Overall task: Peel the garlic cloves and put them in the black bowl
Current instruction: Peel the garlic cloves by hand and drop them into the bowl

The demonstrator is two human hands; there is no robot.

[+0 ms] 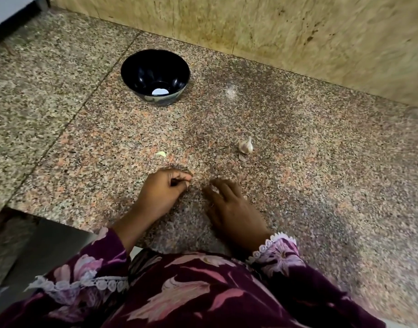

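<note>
Garlic bulb (246, 146) sitting upright on the speckled granite counter (321, 162), papery skin on, stem tip pointing up and slightly right. Using that bulb as the anchor for everything else:

- Black bowl (155, 76) sitting well beyond the bulb and off to its left, close to the tan stone wall (298, 31). Showing just a bright white glare spot at the bottom; not seeing any cloves inside.
- Pale yellowish clove (161, 154) lying loose on the counter, well to the left of the bulb at about the same depth, looking peeled but too small to be sure.
- Left hand (162, 189) resting on the counter nearer than the bulb and to its left, just this side of the loose clove, fingers curled in with thumb and fingertips pinched together. Can't tell whether anything's actually pinched in there.
- Right hand (227, 204) hovering or resting low over the counter, nearer than the bulb and slightly left of it, fingers spread and relaxed, gripping nothing, a bit motion-blurred.
- Purple floral sleeves (279, 254) with lace cuffs filling the near edge, well this side of the bulb.
</note>
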